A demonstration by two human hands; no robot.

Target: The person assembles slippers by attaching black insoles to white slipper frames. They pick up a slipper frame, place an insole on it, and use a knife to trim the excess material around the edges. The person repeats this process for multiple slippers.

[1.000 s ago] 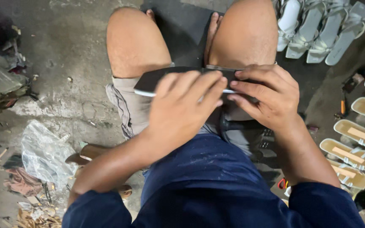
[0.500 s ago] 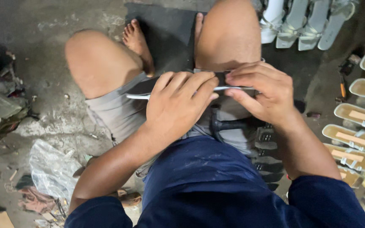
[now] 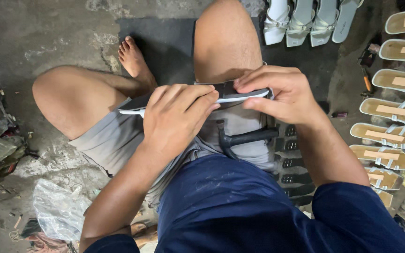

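Note:
I sit on a concrete floor with a flat sandal sole (image 3: 240,96), dark on top with a white edge, held across my lap. My left hand (image 3: 176,117) lies over its left half, fingers curled on the upper face. At the right end, my right hand (image 3: 282,93) pinches the sole and a dark strap between thumb and fingers. A black hammer (image 3: 244,139) rests on my grey shorts just under the sole.
A row of tan sandals with pale straps (image 3: 390,136) runs down the right side. White strapped sandals (image 3: 305,21) lie at the top. Black sole pieces (image 3: 291,161) sit by my right thigh. A crumpled plastic bag (image 3: 59,213) and scraps are at the lower left.
My left knee has swung out to the left and my bare foot now shows. Both hands stay on the sole, which appears higher and more to the right.

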